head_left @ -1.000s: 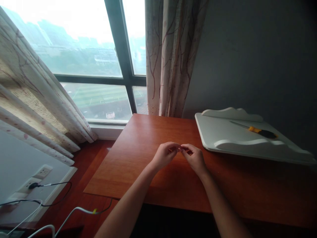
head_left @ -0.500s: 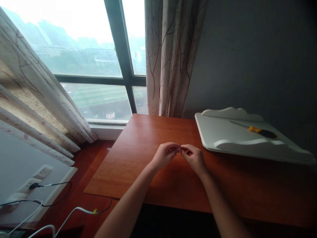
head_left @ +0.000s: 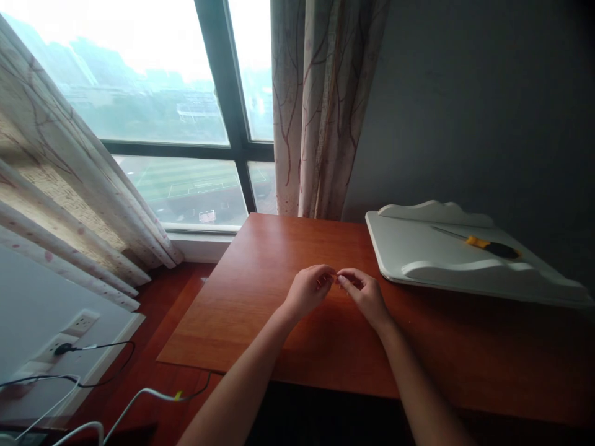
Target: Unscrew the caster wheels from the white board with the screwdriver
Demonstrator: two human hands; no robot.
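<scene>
Over the brown wooden table (head_left: pixel 242 310), my left hand (head_left: pixel 310 286) and my right hand (head_left: pixel 365 293) meet fingertip to fingertip. Both are closed in a pinch, thumbs against the index fingers. Whatever lies between the fingertips is too small or too hidden to make out. A screwdriver (head_left: pixel 493 246) with a yellow and black handle rests to the right, apart from both hands.
The screwdriver lies on a white board (head_left: pixel 430 244) with wavy raised edges, at the table's right. Behind the table hangs a patterned curtain (head_left: pixel 320 111) beside a window (head_left: pixel 176 118). Cables (head_left: pixel 144 391) and wall sockets (head_left: pixel 83 323) are at the lower left.
The fingers have shifted slightly at the meeting point, with the right index finger and thumb a little more parted. The arms and everything else stay in place.
</scene>
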